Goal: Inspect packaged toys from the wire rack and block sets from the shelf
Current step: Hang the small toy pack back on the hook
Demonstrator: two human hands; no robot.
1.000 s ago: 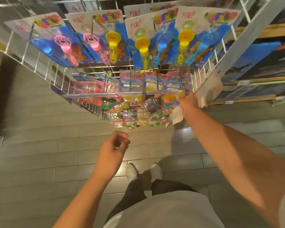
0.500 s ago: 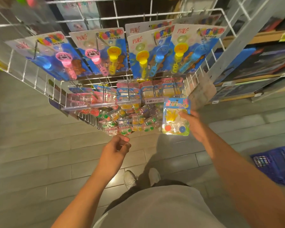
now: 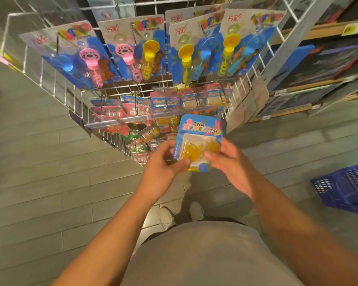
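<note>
Now, head cam, frame centre: both hands hold one blister pack (image 3: 198, 141) just below the wire rack (image 3: 120, 104); a sec ago only the right hand (image 3: 234, 168) had it, so inspection has begun. Left hand (image 3: 163, 164) pinches its lower left edge, right fingers its right side. Glossy card w/ clear plastic bubble, amber jelly shapes, blue ball.

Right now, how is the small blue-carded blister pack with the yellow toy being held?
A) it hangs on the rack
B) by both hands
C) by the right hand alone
B: the left hand and right hand each grip a side of the blue-carded blister pack.
</note>
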